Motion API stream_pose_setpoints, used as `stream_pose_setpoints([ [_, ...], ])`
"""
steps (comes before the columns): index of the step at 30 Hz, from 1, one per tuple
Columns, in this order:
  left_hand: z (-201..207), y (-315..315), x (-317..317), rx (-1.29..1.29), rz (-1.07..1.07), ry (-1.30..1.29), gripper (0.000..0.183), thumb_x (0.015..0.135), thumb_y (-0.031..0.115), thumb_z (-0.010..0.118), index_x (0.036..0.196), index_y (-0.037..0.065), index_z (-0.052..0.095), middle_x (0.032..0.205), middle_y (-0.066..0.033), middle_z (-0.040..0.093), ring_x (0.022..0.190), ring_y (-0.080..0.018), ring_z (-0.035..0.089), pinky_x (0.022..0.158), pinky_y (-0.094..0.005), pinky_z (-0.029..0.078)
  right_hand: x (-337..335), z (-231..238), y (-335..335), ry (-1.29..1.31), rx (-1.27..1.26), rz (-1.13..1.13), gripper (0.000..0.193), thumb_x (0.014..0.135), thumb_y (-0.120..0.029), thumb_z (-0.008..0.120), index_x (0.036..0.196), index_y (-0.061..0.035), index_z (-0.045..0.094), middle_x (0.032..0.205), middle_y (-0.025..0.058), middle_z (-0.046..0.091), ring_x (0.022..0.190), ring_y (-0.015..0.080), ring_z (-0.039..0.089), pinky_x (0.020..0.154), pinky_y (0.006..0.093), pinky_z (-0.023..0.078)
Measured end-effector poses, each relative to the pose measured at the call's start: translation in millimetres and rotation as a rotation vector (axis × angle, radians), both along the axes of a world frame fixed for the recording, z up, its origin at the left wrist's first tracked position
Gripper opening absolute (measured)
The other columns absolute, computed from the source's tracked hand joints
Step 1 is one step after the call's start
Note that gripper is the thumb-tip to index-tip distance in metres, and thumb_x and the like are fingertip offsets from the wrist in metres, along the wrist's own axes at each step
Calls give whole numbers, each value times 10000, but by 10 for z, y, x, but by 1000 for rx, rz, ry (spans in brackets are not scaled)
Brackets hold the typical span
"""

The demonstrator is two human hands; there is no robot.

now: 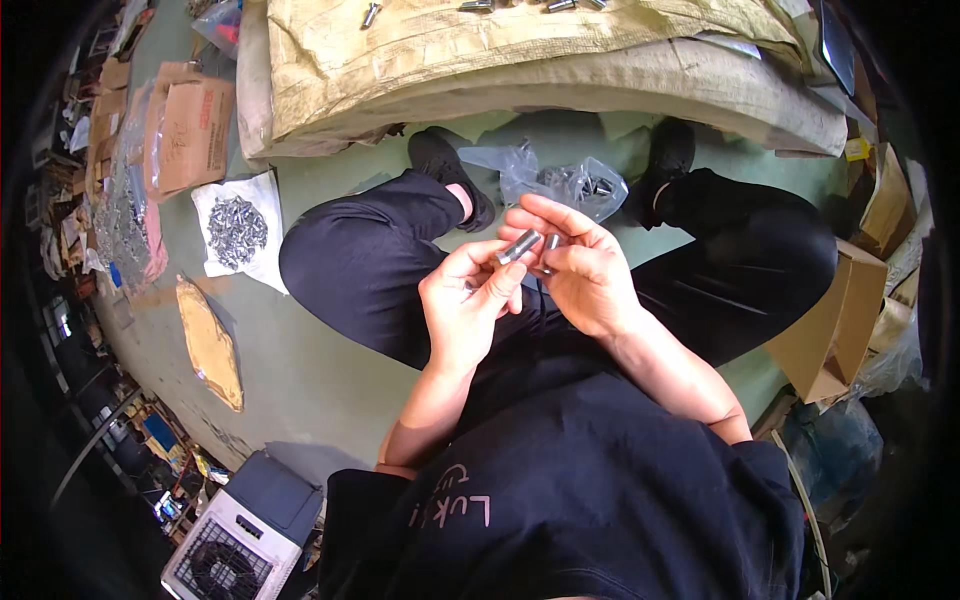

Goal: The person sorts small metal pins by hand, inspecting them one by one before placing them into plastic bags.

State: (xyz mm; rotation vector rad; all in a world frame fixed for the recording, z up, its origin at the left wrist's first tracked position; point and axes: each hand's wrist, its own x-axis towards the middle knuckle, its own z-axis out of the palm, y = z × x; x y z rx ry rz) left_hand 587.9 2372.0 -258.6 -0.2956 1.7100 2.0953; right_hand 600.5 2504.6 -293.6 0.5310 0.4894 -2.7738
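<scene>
My left hand (pixel 462 300) pinches a shiny metal cylinder (pixel 519 247) between thumb and fingers, tilted up to the right. Close beside it, my right hand (pixel 590 275) has its thumb closed on a smaller metal pin (pixel 551 248); the palm is turned up and its other fingers curl behind. Both hands meet above my lap, and I cannot tell whether the two metal pieces touch. Another bit of metal shows faintly between my left fingers, too hidden to name. Beyond the hands, a clear plastic bag (pixel 588 188) with metal pieces lies on the floor between my shoes.
Ahead stands a low surface covered in yellow woven sacking (pixel 420 60), with several metal cylinders (pixel 478 6) on it. On the left floor are a white sheet (pixel 265 200) bearing a pile of small metal parts (pixel 237 232), cardboard (pixel 210 345) and a fan unit (pixel 235 540). An open carton (pixel 835 320) stands right.
</scene>
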Motion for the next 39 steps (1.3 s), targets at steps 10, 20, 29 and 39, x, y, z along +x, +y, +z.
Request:
stream_pose_setpoints([
  [10,-19,-24,36,-333,-29,354,204,734,-45,636,924,-40,561,720,-59,597,657,-92,593,548,-181,461,31,12,-39,48,291,68,178,763,-68,640,925,-10,594,833,40,599,679,89,528,581,206,430],
  [20,-3,-104,21,-144,12,148,222,756,5,639,957,-48,560,707,-48,588,546,-59,521,496,-162,421,35,16,-56,73,318,55,215,777,-71,627,972,16,599,827,53,601,642,88,507,581,204,421],
  [29,26,-59,19,-252,34,388,210,708,-77,644,894,-44,553,871,-83,549,644,-90,558,533,-185,455,36,57,-63,62,277,61,229,785,-66,614,992,27,593,839,67,609,638,93,508,579,204,423],
  [39,16,-82,27,-296,-47,521,280,780,8,595,1048,-13,515,914,-96,522,612,-110,556,508,-187,440,28,64,-50,-26,145,57,174,774,-83,611,920,4,576,772,36,570,628,105,519,580,210,413],
])
